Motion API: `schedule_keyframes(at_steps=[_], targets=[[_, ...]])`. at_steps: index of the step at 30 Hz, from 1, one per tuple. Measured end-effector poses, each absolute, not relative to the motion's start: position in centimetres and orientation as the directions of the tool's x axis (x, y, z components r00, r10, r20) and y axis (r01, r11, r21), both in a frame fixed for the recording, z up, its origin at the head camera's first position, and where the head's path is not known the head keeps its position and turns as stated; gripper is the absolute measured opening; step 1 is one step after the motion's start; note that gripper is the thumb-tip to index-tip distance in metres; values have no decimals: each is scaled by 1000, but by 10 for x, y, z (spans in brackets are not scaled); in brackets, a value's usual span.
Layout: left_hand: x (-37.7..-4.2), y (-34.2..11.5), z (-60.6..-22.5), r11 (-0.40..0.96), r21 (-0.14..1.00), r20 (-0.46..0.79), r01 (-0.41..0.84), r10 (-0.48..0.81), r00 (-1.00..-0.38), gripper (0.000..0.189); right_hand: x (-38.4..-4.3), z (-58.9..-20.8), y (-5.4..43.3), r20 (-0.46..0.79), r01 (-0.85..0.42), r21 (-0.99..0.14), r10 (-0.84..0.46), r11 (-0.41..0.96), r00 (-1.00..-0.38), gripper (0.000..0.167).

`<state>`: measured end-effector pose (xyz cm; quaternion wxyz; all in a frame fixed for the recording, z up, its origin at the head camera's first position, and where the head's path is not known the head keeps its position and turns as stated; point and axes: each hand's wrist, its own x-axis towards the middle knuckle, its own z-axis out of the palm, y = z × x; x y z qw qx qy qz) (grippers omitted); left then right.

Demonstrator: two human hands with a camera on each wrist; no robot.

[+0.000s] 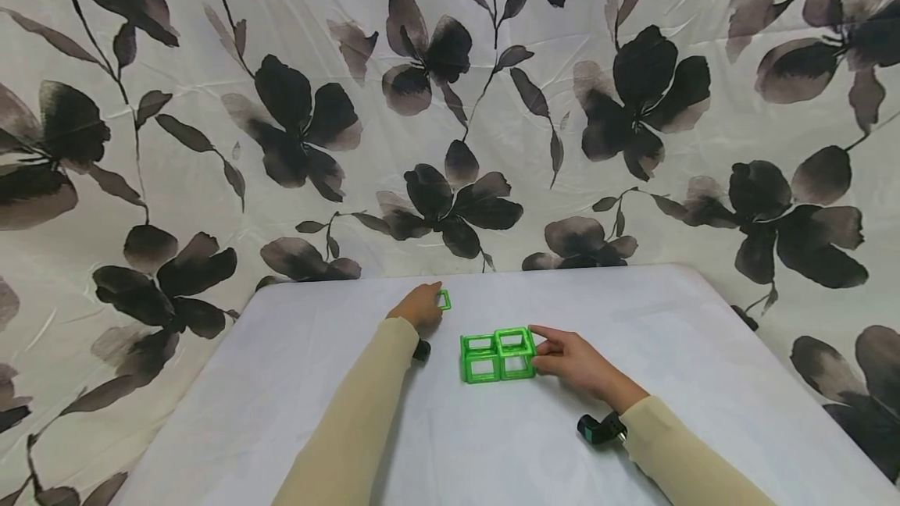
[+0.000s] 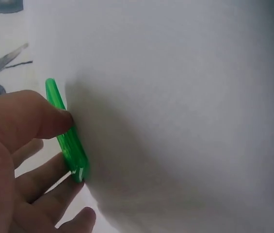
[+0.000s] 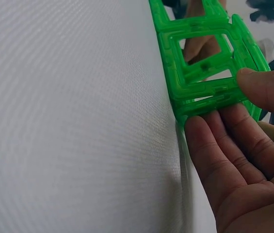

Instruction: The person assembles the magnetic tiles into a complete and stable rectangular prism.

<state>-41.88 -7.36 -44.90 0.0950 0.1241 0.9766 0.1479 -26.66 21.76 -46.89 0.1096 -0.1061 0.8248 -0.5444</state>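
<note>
My left hand (image 1: 419, 308) pinches a small green open-centred magnetic tile (image 1: 444, 300) between thumb and fingers, toward the back of the table. In the left wrist view this tile (image 2: 68, 136) shows edge-on, with the thumb on one face and fingertips behind. A block of two joined cubes (image 1: 498, 355), built from green square magnetic tiles, sits on the table at centre. My right hand (image 1: 578, 361) holds the block's right end. The right wrist view shows the thumb (image 3: 263, 87) on one edge of the block (image 3: 200, 90) and the fingertips against its end.
A white cloth covers the table (image 1: 562, 451), whose back edge meets a floral backdrop (image 1: 450, 115). Both forearms wear pale sleeves, with a small dark wrist camera (image 1: 601, 429) below the right wrist and another (image 1: 422, 350) at the left.
</note>
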Motion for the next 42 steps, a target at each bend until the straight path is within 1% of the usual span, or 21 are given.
schedule_keyframes(at_steps=[5,9,17,25,31,42], targets=[[-418,-77,-453,939,238,-107,248,280,-954,65,-266,-468,216,-69,-60,-915,-299,400,-952,69],[-415,-78,-452,951,192,-97,242,264,-960,61,-265,-466,215,-63,-69,-908,-298,413,-953,69],[-407,-82,-450,949,195,-55,247,262,-963,56,-266,-465,217,-68,-64,-906,-293,418,-954,70],[-395,-89,-445,949,228,-89,218,243,-966,58,-268,-465,216,-74,-59,-909,-298,413,-952,74],[-387,-88,-440,945,227,-90,237,262,-961,57,-268,-461,215,-87,-50,-903,-296,426,-951,76],[-378,-92,-441,940,217,-99,265,291,-952,55,-272,-459,214,-82,-62,-918,-341,391,-937,80]])
